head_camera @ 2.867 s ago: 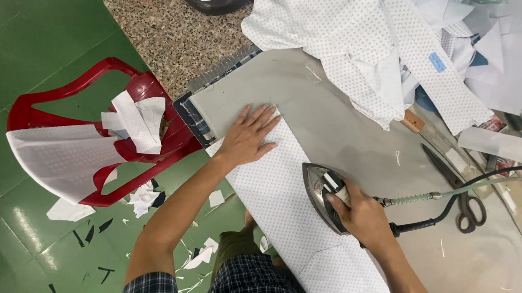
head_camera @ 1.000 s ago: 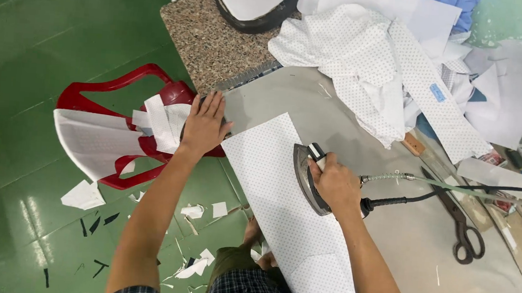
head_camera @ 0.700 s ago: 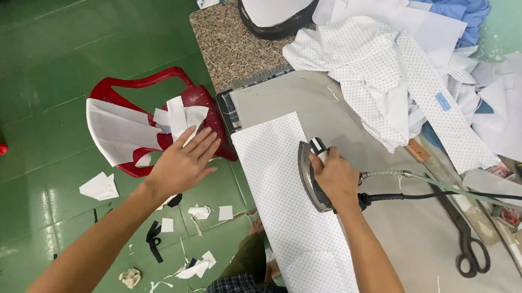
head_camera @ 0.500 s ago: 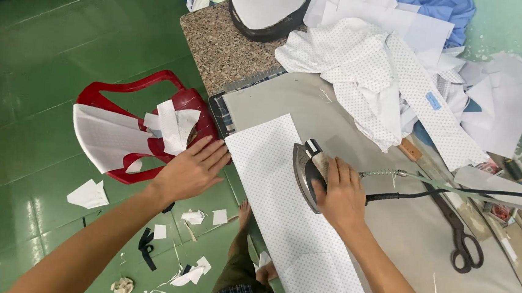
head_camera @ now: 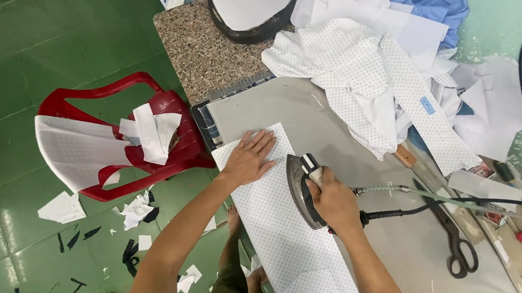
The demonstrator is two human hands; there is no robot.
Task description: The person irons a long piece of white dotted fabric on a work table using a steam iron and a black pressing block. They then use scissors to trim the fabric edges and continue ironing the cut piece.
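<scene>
Looking down at my own two hands at a grey padded pressing table (head_camera: 360,135). My left hand (head_camera: 249,159) lies flat and open, fingers spread, palm down on the far end of a long white dotted fabric strip (head_camera: 285,240) that runs along the near edge of the table toward me. My right hand (head_camera: 331,197) is closed in a fist around the handle of a dark metal iron (head_camera: 302,189), which sits on the strip just to the right of my left hand, its nose pointing away from me. A black cord and a braided hose (head_camera: 386,189) trail from the iron to the right. Black scissors (head_camera: 456,240) lie on the table well to the right. A heap of white dotted cloth (head_camera: 363,80) is piled at the far side. On the green floor (head_camera: 42,39) to the left stands a red plastic chair (head_camera: 150,157) draped with more white pieces, with paper scraps (head_camera: 137,208) scattered below it
</scene>
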